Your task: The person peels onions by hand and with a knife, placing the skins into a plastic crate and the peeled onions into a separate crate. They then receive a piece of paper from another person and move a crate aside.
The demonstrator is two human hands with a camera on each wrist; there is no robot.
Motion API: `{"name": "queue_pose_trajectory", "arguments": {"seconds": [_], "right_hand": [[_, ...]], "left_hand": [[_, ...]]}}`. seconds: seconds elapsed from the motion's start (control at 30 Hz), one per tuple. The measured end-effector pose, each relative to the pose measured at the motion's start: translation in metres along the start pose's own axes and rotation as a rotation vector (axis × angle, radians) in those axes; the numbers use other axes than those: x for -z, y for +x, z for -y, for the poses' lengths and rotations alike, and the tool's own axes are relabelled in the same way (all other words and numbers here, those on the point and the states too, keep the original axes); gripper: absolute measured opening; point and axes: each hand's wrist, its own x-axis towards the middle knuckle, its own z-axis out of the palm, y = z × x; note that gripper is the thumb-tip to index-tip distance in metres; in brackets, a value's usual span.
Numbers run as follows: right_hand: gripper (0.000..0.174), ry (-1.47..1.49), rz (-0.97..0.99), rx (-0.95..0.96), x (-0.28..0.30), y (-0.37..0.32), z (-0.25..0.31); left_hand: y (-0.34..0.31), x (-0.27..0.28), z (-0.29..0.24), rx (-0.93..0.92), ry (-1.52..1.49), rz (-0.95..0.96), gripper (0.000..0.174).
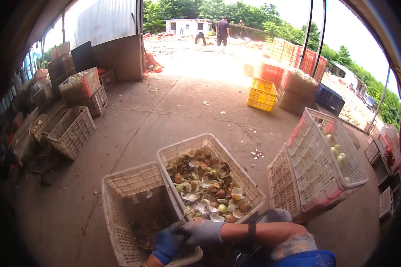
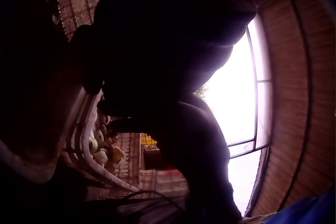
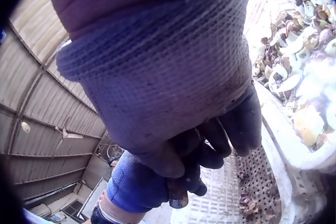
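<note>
Both gloved hands meet over the near end of a pale plastic crate (image 1: 116,191). My right hand (image 1: 205,232), in a grey-white glove, reaches in from the right with its fingers bent down toward the left one. My left hand (image 1: 168,244), in a blue glove, is close beneath it. A thin dark strip (image 1: 183,214) rises where they meet. In the right wrist view a brownish tip with a shiny end (image 3: 177,199) shows below the right fingers; I cannot tell what either hand holds. Dark scraps (image 3: 249,205) lie in the crate. The left wrist view is mostly dark.
Right beside it stands a second crate (image 1: 211,139) full of onion skins and trimmings (image 1: 205,182). Stacked crates (image 1: 316,155) holding pale onions (image 1: 336,151) stand to the right. More crates (image 1: 71,133) line the left. A yellow crate (image 1: 262,94) and people (image 1: 222,31) are farther off.
</note>
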Motion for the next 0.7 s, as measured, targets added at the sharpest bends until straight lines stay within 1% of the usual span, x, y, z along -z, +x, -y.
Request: {"name": "queue_pose_trajectory", "arguments": {"seconds": [0.07, 0.17, 0.33, 0.53, 0.7], "right_hand": [[0.051, 0.008, 0.004, 0.007, -0.001, 0.002, -0.004], [0.053, -0.059, -0.009, 0.015, -0.004, 0.004, -0.010], [0.053, -0.057, -0.025, 0.011, 0.000, 0.000, -0.003], [0.054, -0.062, -0.011, -0.014, -0.002, 0.001, -0.005], [0.052, -0.020, -0.022, 0.009, 0.000, -0.005, -0.001]], "left_hand": [[0.001, -0.001, 0.002, -0.005, 0.029, -0.006, 0.045], [0.002, -0.002, 0.007, -0.033, 0.023, -0.016, 0.045], [0.002, -0.003, 0.008, -0.055, 0.036, -0.004, 0.047], [0.005, -0.009, 0.020, -0.036, -0.012, 0.010, 0.048], [0.004, -0.009, 0.017, 0.005, -0.022, 0.031, 0.049]]}}
